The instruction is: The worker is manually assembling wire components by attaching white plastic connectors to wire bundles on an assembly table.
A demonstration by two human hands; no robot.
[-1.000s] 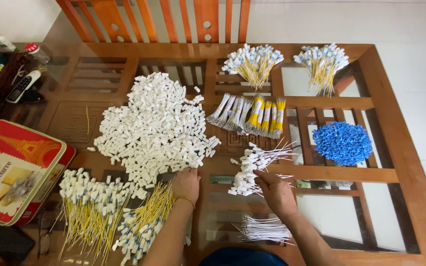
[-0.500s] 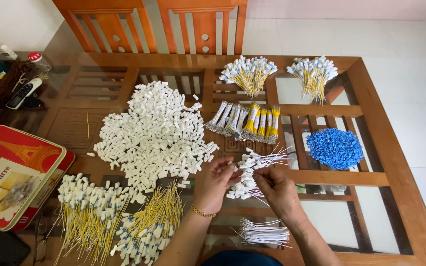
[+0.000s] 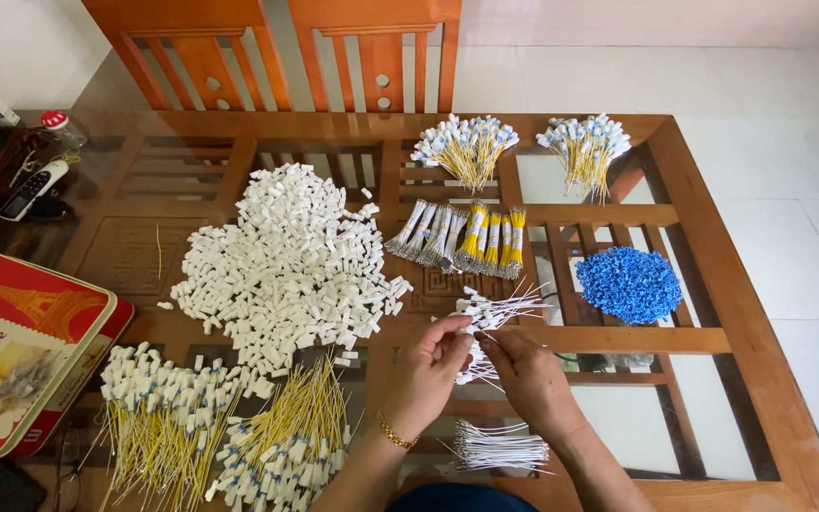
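Thin white wires with small white plastic end caps (image 3: 485,318) lie in a loose bunch at the middle of the glass-topped wooden table (image 3: 713,284), and both hands meet there: the left hand (image 3: 428,365) and right hand (image 3: 523,370) pinch one wire between fingertips. This looks like the capping step; the next move needs fine aim, with the heap of white plastic caps (image 3: 286,265) lying to the left.

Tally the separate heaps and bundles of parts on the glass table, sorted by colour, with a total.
White connector heap: 1
Blue connector heap: 1
Yellow-wire bunches with white ends: 4
White-wire bunches: 2
Tied bundle row, grey and yellow: 1
Total: 9
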